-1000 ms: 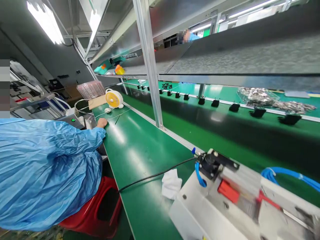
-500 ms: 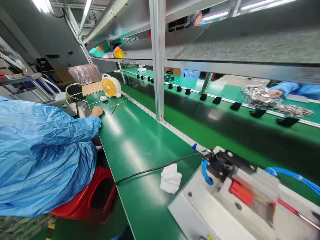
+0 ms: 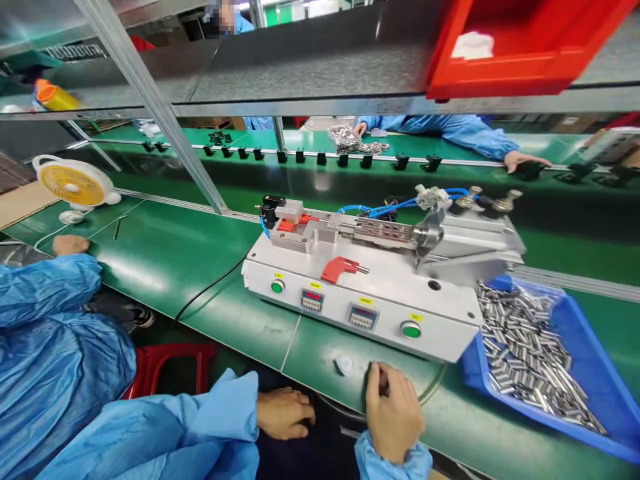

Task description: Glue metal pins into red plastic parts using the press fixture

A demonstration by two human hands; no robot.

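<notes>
Shifted since the earlier frame: the view, swung right; the white, box-shaped metal machine now shows whole, and the person's left hand and right hand have entered.

Left hand: before the near edge of the glossy green bench, fingers loosely bent, nothing seen in it; seemingly resting.

Right hand: at that edge, fingers curled; whether anything is gripped, cannot tell.

Small, round white plastic cap: on the bench, just beside the right hand.

Machine: round green buttons facing the person, presumably for reach.

Red, angled plastic piece with metal pin: loose on the machine's top, likely kept handy.

Blue plastic tray: right of the machine, apparently to suit the right hand; its walls contain heaped silver metal tubes.
</notes>
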